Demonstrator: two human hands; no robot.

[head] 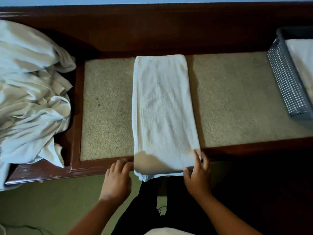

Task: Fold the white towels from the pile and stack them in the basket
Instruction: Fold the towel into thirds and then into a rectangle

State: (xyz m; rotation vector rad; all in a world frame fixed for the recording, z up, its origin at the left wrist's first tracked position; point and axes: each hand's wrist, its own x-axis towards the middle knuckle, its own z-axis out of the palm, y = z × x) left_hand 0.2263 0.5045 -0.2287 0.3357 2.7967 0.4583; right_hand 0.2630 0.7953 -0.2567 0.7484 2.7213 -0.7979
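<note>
A white towel (162, 109), folded into a long strip, lies lengthwise across the middle of the bench, its near end hanging slightly over the front edge. My left hand (117, 178) rests beside the towel's near left corner, fingers relaxed on the wooden rim. At the near right corner my right hand (197, 175) touches the towel's edge with spread fingers. The pile of unfolded white towels (32, 92) sits at the left. The grey perforated basket (288, 85) stands at the far right with a folded white towel (303, 61) inside.
The bench (237, 102) has a beige carpeted top framed by dark wood, with a wooden backboard (152, 28) behind. Green floor (50, 206) lies below the front edge. Dark trouser legs show between my arms.
</note>
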